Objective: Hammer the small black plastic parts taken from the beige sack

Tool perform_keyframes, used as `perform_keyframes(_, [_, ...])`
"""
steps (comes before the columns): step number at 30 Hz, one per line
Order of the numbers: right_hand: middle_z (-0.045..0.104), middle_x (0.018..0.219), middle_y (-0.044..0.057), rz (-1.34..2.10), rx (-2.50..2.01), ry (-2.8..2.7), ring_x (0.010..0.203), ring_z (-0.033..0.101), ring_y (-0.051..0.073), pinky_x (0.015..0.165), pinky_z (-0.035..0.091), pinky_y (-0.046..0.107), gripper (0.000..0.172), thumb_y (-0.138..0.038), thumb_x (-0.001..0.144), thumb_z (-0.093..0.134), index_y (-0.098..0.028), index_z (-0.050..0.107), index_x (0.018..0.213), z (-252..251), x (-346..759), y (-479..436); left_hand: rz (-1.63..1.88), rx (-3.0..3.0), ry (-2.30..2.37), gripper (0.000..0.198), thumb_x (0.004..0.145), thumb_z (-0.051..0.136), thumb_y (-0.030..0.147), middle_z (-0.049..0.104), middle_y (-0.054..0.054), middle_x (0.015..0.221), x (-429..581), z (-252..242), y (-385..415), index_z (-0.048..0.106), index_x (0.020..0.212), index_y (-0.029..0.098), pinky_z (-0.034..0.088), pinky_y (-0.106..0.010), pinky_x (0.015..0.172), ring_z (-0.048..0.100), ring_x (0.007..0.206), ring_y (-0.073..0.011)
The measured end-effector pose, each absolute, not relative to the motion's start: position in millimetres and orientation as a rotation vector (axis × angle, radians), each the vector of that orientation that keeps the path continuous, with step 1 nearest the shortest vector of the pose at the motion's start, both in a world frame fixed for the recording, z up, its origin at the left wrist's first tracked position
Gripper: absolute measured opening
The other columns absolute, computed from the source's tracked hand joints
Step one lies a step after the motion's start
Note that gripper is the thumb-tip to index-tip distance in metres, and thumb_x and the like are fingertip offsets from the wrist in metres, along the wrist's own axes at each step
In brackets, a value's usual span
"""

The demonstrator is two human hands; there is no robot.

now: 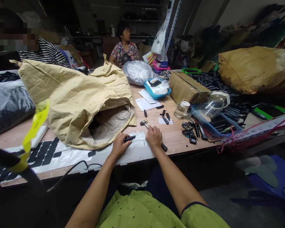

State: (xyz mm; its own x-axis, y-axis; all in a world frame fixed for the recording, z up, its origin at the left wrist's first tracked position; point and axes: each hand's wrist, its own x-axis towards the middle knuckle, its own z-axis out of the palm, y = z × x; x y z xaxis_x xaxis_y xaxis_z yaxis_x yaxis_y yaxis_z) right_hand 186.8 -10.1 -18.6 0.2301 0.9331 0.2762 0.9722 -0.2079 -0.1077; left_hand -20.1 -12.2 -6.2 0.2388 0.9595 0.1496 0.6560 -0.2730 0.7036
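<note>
My left hand (120, 145) is closed around a small black elongated piece (129, 138), its exact kind unclear, low over the clear-covered strip at the table's front edge. My right hand (154, 136) grips a small hammer (144, 122) by its shaft. The hammer's head points away from me, and its black handle end (164, 147) shows below my palm. Beyond the hammer, several similar black pieces (165, 120) lie about a small white paper. Left of my left hand, a large beige sack (68, 104) lies with its mouth open toward me.
To the right are keys (192, 138), a lidded jar (181, 109), a blue tray (232, 128) of tools and a cardboard box (187, 85). A turquoise basket (158, 91) stands behind. Two people (125, 47) sit across the table. A yellow-taped bar (19, 166) crosses the lower left.
</note>
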Motion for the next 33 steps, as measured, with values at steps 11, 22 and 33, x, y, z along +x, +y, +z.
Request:
perform_keyframes(11, [0.065,0.099,0.007,0.026,-2.09,-1.716,0.09,0.06,0.019,0.073,0.045,0.026,0.041,-0.015,0.093,0.046,-0.027,0.066,0.126,-5.5,201.8,-19.1,0.748,1.948,1.511,0.013,0.074,0.074,0.021,0.067,-0.002,0.089,-15.2,-11.6,-3.6,0.073,0.087,0.025,0.048,-0.036,0.086,0.061,0.092,-0.0227])
perform_keyframes(22, [0.071,0.11,0.007,0.322,-1.477,-1.834,0.103,0.066,0.018,0.094,0.053,0.031,0.041,-0.018,0.096,0.04,-0.024,0.065,0.128,-11.1,162.2,-88.3,0.706,1.966,1.561,0.013,0.073,0.079,0.022,0.067,-0.001,0.085,-6.2,-8.5,-6.9,0.077,0.085,0.026,0.045,-0.033,0.083,0.059,0.092,-0.0219])
perform_keyframes(33, [0.069,0.098,0.006,0.178,-1.385,-1.838,0.091,0.066,0.017,0.084,0.055,0.028,0.041,-0.019,0.098,0.04,-0.026,0.064,0.13,-18.1,168.8,-86.4,0.804,1.93,1.509,0.017,0.074,0.076,0.02,0.066,0.0,0.083,-8.0,-21.2,-4.5,0.079,0.089,0.027,0.045,-0.031,0.081,0.059,0.087,-0.0191])
